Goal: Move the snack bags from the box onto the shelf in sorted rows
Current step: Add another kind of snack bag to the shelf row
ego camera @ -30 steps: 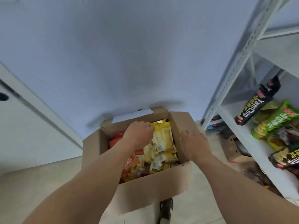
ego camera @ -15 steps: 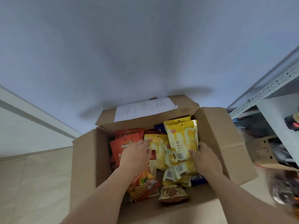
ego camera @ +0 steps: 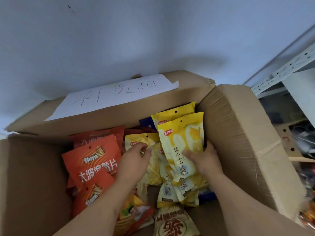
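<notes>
Cardboard box (ego camera: 238, 133), flaps open, stands against a pale wall. White paper label (ego camera: 115, 94) with handwritten characters lies on the far flap. Box holds mixed snack bags.

Right hand (ego camera: 203, 160) inside the box by its right wall, thumb across the front of the front yellow bag (ego camera: 182, 142), fingers curled behind the bag's right edge: a grip on that bag, which stands upright. A second yellow bag (ego camera: 172, 113) stands just behind it, toward the far right corner.

Left hand (ego camera: 134, 162) at mid-box, fingers bent, tips touching another yellow bag (ego camera: 139, 140); whether it has actually pinched the bag, cannot tell.

More yellow bags stacked below the two hands. Orange-red chip bags (ego camera: 92, 160) fill the left half, overlapping. A brown-and-cream bag (ego camera: 173, 222) lies at the near edge.

White metal shelf upright (ego camera: 286, 67) at far right, beside the box; contents there blurred.
</notes>
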Tool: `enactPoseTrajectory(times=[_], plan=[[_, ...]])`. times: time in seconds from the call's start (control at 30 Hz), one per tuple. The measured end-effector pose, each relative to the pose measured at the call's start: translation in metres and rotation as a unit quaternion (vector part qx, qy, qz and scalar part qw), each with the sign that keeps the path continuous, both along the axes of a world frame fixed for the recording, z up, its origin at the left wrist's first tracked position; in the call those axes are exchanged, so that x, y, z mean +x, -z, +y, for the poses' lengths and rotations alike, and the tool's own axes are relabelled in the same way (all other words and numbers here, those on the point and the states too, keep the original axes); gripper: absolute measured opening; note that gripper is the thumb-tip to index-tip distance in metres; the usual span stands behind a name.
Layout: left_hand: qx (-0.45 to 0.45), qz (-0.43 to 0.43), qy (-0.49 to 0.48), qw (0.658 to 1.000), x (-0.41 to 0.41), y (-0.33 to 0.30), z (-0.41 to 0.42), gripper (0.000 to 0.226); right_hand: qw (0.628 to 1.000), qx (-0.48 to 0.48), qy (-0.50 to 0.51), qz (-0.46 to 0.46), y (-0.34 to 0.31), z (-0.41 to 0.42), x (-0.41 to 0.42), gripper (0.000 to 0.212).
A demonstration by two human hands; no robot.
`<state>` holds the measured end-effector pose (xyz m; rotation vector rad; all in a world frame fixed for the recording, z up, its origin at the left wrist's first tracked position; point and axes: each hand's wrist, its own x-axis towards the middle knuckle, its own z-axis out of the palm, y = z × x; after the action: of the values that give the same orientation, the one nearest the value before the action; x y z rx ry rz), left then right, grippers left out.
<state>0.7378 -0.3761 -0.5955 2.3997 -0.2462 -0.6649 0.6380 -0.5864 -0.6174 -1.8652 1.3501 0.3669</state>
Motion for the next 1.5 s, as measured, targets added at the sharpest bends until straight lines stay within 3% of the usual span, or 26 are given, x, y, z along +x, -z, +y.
enactPoseTrajectory(times=[0.13,0.27,0.33,0.4,0.6,0.77,0.83,0.93,1.0,1.23,1.37,1.5], plan=[[-0.081,0.077,-0.095,0.989,0.013,0.008,-0.018,0.030,0.998,0.032,0.045,0.021,0.012,0.009,-0.013,0.118],[-0.179,0.190,-0.205,0.943,0.026,0.024,-0.038,0.027,0.977,0.135,0.156,-0.061,0.007,0.017,-0.046,0.042],[-0.208,0.267,-0.240,0.910,0.026,0.032,-0.047,0.045,0.955,0.190,0.205,-0.096,0.000,0.018,-0.066,0.029],[-0.227,0.314,-0.233,0.892,0.019,0.038,-0.056,0.055,0.942,0.220,0.225,-0.117,-0.005,0.019,-0.081,0.028],[-0.260,0.407,-0.179,0.857,-0.012,0.053,-0.080,0.039,0.931,0.274,0.210,-0.115,-0.011,0.013,-0.088,0.032],[-0.196,0.395,-0.095,0.893,-0.028,0.070,-0.086,0.060,0.933,0.295,0.174,-0.111,-0.018,-0.002,-0.095,0.029],[-0.193,0.380,-0.107,0.898,-0.034,0.074,-0.083,0.046,0.935,0.297,0.164,-0.105,-0.018,-0.005,-0.097,0.033],[-0.234,0.393,-0.177,0.871,-0.033,0.073,-0.078,0.030,0.936,0.294,0.162,-0.111,-0.020,-0.004,-0.098,0.030],[-0.248,0.382,-0.185,0.871,-0.028,0.065,-0.071,0.026,0.935,0.293,0.163,-0.118,-0.026,-0.002,-0.097,0.027],[-0.235,0.343,-0.117,0.902,-0.005,-0.014,-0.041,0.034,0.928,0.295,0.161,-0.160,-0.098,0.019,-0.099,0.039],[-0.263,0.353,-0.047,0.897,-0.013,-0.084,-0.047,0.040,0.926,0.260,0.169,-0.215,-0.171,0.036,-0.114,0.033],[-0.270,0.358,0.051,0.892,-0.036,-0.168,-0.054,0.031,0.921,0.200,0.191,-0.273,-0.254,0.061,-0.154,0.032]])
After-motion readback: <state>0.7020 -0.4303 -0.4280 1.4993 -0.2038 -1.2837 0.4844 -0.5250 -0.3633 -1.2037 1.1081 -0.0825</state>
